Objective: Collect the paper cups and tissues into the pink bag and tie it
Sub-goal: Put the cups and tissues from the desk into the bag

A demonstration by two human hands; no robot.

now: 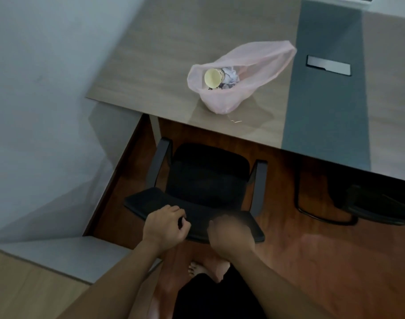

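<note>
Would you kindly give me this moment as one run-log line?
pink bag: open on table | paper cup, tissues: inside | left hand: grips chair back | right hand: blurred

A: What stands between the person and the table (169, 54)?
B: 1 black chair (208, 180), its seat just short of the near edge. The left hand (165, 224) grips its backrest; the right hand (230, 233), blurred, is just beside it.
A: Room around the pink bag (240, 74)?
B: Open tabletop to its left and behind it. A cable cover (328, 65) lies near its right.
A: The sides?
B: A wall (35, 88) borders the left; a 2nd chair (381, 203) sits partly under the table on the right.
</note>
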